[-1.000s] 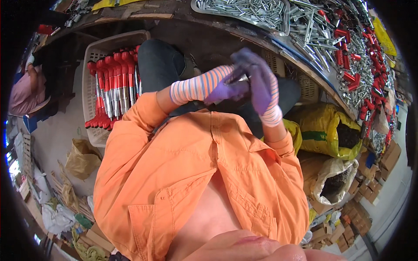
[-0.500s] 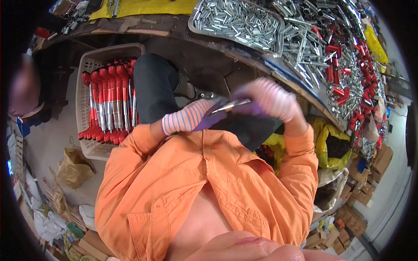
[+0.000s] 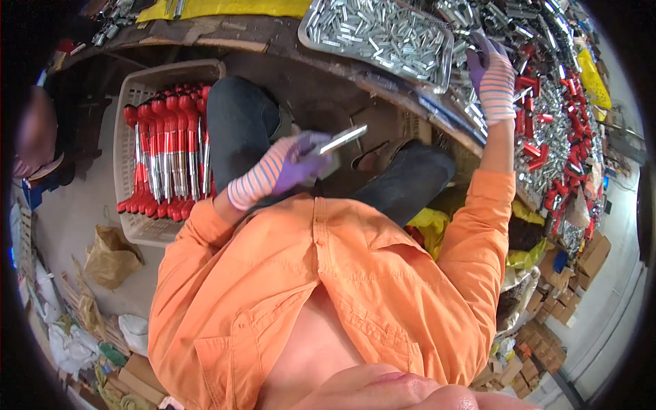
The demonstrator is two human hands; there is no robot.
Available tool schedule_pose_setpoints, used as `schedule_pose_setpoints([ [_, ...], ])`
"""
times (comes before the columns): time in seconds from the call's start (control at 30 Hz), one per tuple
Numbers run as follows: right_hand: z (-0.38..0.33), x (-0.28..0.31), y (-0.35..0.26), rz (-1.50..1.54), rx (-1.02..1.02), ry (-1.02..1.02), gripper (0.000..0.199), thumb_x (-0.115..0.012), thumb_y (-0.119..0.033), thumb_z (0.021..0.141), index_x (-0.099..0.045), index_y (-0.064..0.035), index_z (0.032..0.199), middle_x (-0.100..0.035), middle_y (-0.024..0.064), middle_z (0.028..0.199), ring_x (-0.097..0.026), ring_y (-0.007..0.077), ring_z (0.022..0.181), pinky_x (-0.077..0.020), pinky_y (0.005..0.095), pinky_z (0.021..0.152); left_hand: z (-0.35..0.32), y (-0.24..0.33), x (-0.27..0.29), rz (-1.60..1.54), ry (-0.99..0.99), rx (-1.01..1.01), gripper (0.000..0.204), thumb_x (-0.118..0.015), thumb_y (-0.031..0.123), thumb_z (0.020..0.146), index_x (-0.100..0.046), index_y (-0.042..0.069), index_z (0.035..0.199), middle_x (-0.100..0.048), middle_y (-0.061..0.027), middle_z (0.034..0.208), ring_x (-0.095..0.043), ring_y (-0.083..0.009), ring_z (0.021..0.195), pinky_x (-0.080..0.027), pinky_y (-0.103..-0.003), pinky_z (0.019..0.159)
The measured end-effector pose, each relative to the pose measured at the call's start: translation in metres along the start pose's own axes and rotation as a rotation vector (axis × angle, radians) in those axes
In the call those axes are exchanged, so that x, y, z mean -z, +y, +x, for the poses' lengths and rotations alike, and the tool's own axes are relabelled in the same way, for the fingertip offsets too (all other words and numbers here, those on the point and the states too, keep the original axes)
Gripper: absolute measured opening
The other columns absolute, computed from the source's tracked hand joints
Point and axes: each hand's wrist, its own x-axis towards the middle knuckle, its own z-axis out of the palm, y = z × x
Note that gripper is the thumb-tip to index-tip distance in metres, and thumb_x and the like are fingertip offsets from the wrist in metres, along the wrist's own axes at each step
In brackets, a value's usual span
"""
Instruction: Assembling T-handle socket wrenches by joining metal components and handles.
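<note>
My left hand (image 3: pixel 301 162), in a striped glove with a purple palm, is closed around a shiny metal tube (image 3: pixel 345 139). The tube points up and to the right above my lap; its lower end is hidden in the glove. My right hand (image 3: pixel 493 78), gloved the same way, is stretched out over the workbench with its fingers apart. Its fingertips are at a heap of loose metal tubes (image 3: pixel 466 96), just right of a metal tray (image 3: pixel 447 65) full of short silver pieces. No held part shows in that hand.
A pale plastic crate (image 3: pixel 123 164) on the left holds several red-and-silver tools (image 3: pixel 171 143). Red parts (image 3: pixel 536 150) and small metal pieces cover the bench's right side. The bench edge (image 3: pixel 403 99) curves before my knees. Yellow sacks (image 3: pixel 434 229) stand at right; another person (image 3: pixel 37 137) is far left.
My right hand has left the tube and moved up and right to the bench heap. My left hand has shifted slightly left, still holding the tube, which now tilts upward.
</note>
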Motion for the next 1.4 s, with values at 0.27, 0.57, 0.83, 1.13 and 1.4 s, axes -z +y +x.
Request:
schedule_pose_setpoints([
  [0.27,0.007,0.023,-0.025,0.682,-0.424,-0.046,0.038,-0.068,-0.020,0.087,-0.062,-0.0001,0.119,-0.070,0.0062,0.095,-0.061,0.0098,0.079,-0.0496,0.0244,0.075,0.030,0.083,-0.018,0.650,0.191,-0.486,0.028,-0.073,0.025,0.082,-0.069,0.006,0.101,-0.066,-0.0105,0.077,-0.062,-0.0138,0.067,-0.049,-0.028,0.065],
  [0.57,0.025,0.016,-0.041,1.018,-0.305,0.007,0.039,-0.070,-0.013,0.086,-0.062,0.0002,0.121,-0.068,0.0056,0.096,-0.061,0.0096,0.083,-0.0491,0.0251,0.078,0.124,0.142,0.048,1.491,0.468,-1.298,0.028,-0.063,0.028,0.081,-0.066,0.007,0.099,-0.058,-0.0220,0.112,-0.057,-0.0392,0.103,-0.048,-0.047,0.089],
  [0.83,-0.051,0.058,-0.092,1.011,-0.589,-0.251,0.031,-0.065,-0.011,0.087,-0.062,0.0035,0.114,-0.067,0.0052,0.088,-0.061,0.0092,0.074,-0.0497,0.0233,0.068,0.099,0.137,0.044,1.600,0.563,-0.999,0.035,-0.069,0.037,0.083,-0.069,0.007,0.099,-0.064,-0.0206,0.084,-0.064,-0.0358,0.083,-0.051,-0.043,0.069],
  [1.13,-0.116,0.064,-0.131,1.264,-0.658,-0.343,0.033,-0.061,-0.001,0.089,-0.062,-0.0010,0.122,-0.065,0.0002,0.092,-0.057,0.0061,0.080,-0.0460,0.0204,0.071,0.024,0.107,-0.010,0.630,0.019,-0.231,0.035,-0.063,0.037,0.091,-0.066,0.002,0.086,-0.055,0.0010,0.061,-0.050,-0.0059,0.050,-0.042,-0.025,0.049],
  [1.4,-0.145,0.015,-0.179,2.026,-0.855,-0.239,0.021,-0.058,-0.018,0.095,-0.062,-0.0006,0.107,-0.063,0.0035,0.092,-0.059,0.0096,0.072,-0.0501,0.0234,0.067,0.049,0.042,-0.016,-0.277,-0.461,0.280,0.036,-0.058,0.041,0.094,-0.063,0.008,0.106,-0.061,0.0003,0.074,-0.042,0.0001,0.046,-0.029,-0.016,0.038],
])
